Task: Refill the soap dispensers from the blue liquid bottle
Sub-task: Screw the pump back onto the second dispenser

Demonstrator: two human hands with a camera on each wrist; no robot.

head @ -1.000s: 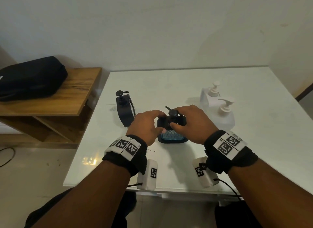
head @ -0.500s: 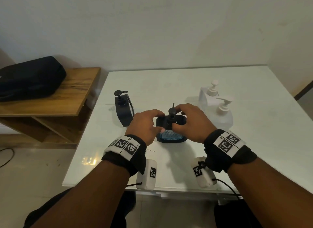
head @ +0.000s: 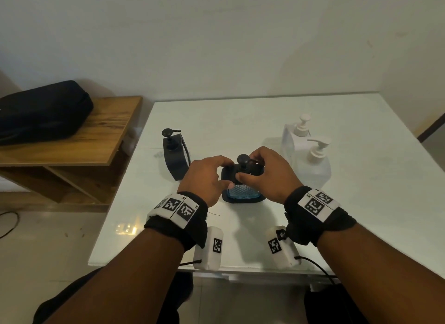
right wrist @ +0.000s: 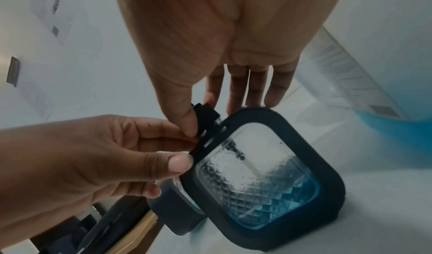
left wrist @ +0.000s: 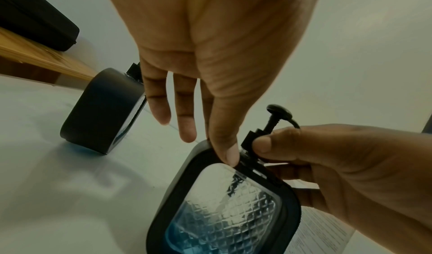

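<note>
A black-framed soap dispenser [head: 243,192] with diamond-patterned glass stands near the front of the white table [head: 373,203], a little blue liquid in its bottom [right wrist: 280,208]. My left hand [head: 230,175] grips its top left shoulder, thumb on the frame's front edge [left wrist: 230,156]. My right hand [head: 245,168] pinches the black pump collar [left wrist: 250,137] below the round pump head [head: 242,159]. A second black dispenser [head: 174,157] stands to the left. Two translucent white pump bottles [head: 315,167] [head: 297,135] stand to the right; the nearer holds blue liquid [right wrist: 397,124].
A wooden side shelf [head: 79,140] adjoins the table's left edge and carries a black bag [head: 41,111]. A wall runs along the back. The table's front edge [head: 168,266] lies just under my wrists, with floor beyond it on the left.
The pump head has turned under my right fingers; its spout, which pointed up-left and then straight back, is now hidden behind my right hand. My left hand keeps its hold.
</note>
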